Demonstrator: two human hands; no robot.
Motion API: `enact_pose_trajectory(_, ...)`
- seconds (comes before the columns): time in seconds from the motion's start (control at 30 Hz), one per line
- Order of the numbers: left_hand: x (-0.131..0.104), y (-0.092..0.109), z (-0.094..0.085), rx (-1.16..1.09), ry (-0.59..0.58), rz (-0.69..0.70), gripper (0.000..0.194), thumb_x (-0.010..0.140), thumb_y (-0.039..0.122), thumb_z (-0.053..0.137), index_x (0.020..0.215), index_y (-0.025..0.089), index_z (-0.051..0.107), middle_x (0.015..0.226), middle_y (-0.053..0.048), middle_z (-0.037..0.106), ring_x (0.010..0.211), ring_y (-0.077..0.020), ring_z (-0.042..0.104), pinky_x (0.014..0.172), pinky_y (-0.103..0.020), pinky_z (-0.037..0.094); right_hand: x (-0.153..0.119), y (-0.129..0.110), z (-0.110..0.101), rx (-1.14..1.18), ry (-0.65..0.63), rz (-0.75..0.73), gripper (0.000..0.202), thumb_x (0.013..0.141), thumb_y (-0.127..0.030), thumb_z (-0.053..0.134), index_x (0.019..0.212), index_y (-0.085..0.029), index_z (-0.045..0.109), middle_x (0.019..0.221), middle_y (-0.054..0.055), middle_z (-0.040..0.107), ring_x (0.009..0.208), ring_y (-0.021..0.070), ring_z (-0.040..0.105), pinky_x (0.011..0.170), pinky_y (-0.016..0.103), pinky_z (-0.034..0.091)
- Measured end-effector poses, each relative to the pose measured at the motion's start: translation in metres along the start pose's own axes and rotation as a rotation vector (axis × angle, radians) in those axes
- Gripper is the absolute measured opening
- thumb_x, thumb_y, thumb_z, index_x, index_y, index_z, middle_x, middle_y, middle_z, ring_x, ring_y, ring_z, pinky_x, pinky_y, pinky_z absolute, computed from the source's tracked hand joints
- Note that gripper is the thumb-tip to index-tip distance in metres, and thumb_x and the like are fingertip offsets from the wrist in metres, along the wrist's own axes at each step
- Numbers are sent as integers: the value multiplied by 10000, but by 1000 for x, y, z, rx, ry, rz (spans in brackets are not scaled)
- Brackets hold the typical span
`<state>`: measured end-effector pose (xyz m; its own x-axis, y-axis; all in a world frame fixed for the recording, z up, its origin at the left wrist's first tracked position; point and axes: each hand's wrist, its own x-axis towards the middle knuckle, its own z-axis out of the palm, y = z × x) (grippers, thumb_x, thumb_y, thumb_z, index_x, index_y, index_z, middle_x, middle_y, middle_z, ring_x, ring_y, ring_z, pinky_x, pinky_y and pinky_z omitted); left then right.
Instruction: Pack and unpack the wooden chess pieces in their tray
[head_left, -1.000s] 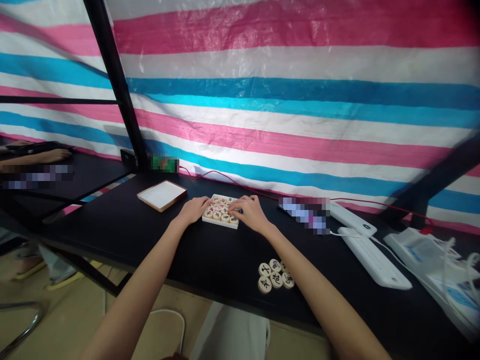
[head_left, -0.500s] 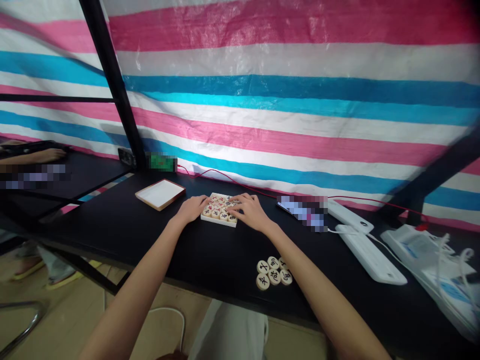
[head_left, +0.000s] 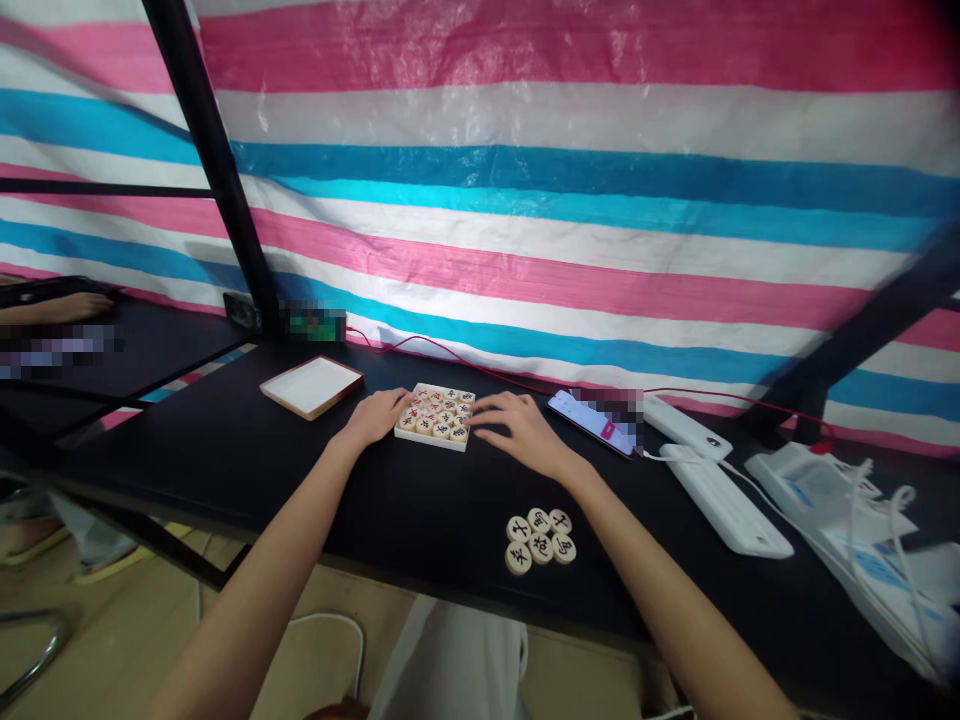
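A shallow white box [head_left: 429, 441] full of round Chinese chess pieces [head_left: 439, 412], marked in red and black, lies on the black table. My left hand [head_left: 375, 415] holds the box's left edge, with its fingers close together at the rim. By the right edge is my right hand [head_left: 517, 428], its fingers spread and the tips near the rim; I see no piece in it. Closer to me, several black-marked chess pieces [head_left: 540, 546] lie in two rows on the table, left of my right forearm.
The box lid [head_left: 313, 387] lies inside-up to the left. On the right are a phone [head_left: 596, 422], white power banks [head_left: 727, 505], and a white power strip [head_left: 840, 540] with cables. A red cable [head_left: 480, 375] runs along the striped sheet. At far left is another person's hand [head_left: 82, 306].
My right hand has drawn back from above the pieces to the box's right side, uncovering them. My left hand stays at the left edge. The whole view has shifted slightly.
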<state>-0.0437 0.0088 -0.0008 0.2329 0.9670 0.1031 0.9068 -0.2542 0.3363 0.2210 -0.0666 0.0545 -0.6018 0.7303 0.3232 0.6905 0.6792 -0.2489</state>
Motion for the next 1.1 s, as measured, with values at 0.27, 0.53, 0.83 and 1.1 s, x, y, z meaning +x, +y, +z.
enact_pose_trajectory(0.27, -1, 2, -3, 11, -16, -27, 558, 879, 554, 165, 1071, 230, 577, 1037, -78, 649, 961, -245, 585, 767, -314, 429, -129, 20, -35, 157, -284, 182, 241, 852, -320, 491, 1027, -352, 654, 1190, 12, 583, 1084, 215, 519, 923, 413, 362)
enact_pose_trajectory(0.53, 0, 0, 0, 4, -6, -22, 574, 873, 567, 152, 1072, 234, 575, 1037, -80, 646, 964, -249, 584, 761, -316, 429, -155, 6, -16, -1, -173, 245, 363, 862, -371, 466, 1222, -372, 515, 1287, 19, 512, 1143, 220, 492, 943, 434, 377)
enact_pose_trajectory(0.83, -2, 1, -2, 0, -7, -17, 581, 871, 567, 145, 1071, 234, 577, 1025, -82, 651, 956, -262, 587, 759, -335, 431, -141, 14, 3, 27, -35, 147, 198, 840, -378, 534, 972, -273, 639, 1047, 33, 668, 997, 194, 597, 856, 386, 394)
enact_pose_trajectory(1.1, -2, 1, -2, -10, 0, -6, 551, 879, 546, 160, 1090, 241, 568, 1056, -82, 643, 973, -263, 583, 762, -330, 428, -107, 21, 9, 138, 80, 167, 173, 782, -404, 602, 792, -233, 626, 962, 31, 693, 892, 192, 630, 876, 411, 344)
